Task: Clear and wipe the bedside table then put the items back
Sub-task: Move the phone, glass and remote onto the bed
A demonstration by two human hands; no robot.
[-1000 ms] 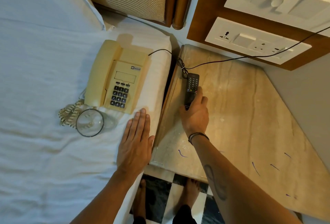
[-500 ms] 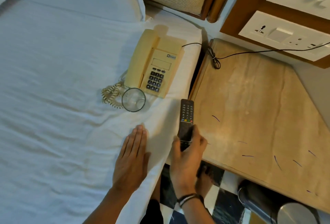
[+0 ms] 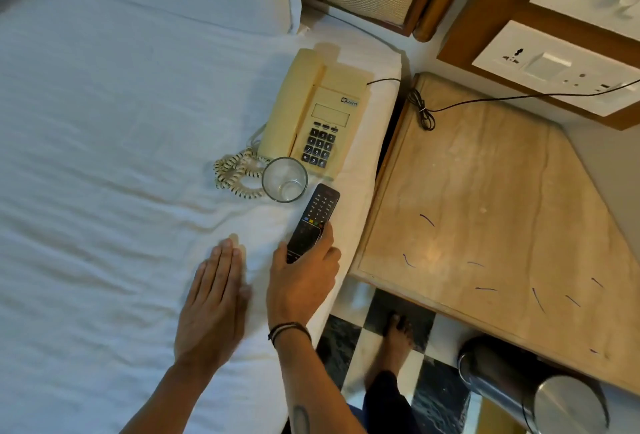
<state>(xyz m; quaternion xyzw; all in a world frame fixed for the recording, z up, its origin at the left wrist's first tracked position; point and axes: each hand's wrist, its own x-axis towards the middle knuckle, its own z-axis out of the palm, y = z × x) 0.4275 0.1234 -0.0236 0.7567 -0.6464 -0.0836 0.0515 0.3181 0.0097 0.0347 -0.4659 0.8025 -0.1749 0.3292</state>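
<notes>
Head view: the right hand (image 3: 303, 286) grips the remote (image 3: 313, 222), which has moved from the bedside table (image 3: 485, 208) edge to over the bed (image 3: 104, 156), just beside the upright glass (image 3: 284, 179) by the phone (image 3: 311, 115). The left hand (image 3: 214, 305) stays flat on the sheet, fingers straight.

Black remote (image 3: 313, 222), keypad up, lower end gripped by right hand (image 3: 301, 281) over the white bed (image 3: 104, 156) edge, tip near the glass (image 3: 284, 179). Glass clear, empty, upright on bed just beside beige phone (image 3: 311, 115); phone flat, handset cradled, coiled cord (image 3: 235, 172) bunched at near-left. Bedside table (image 3: 485, 208): tan stone-look top, wood rim, dusty, short blue marks.
</notes>
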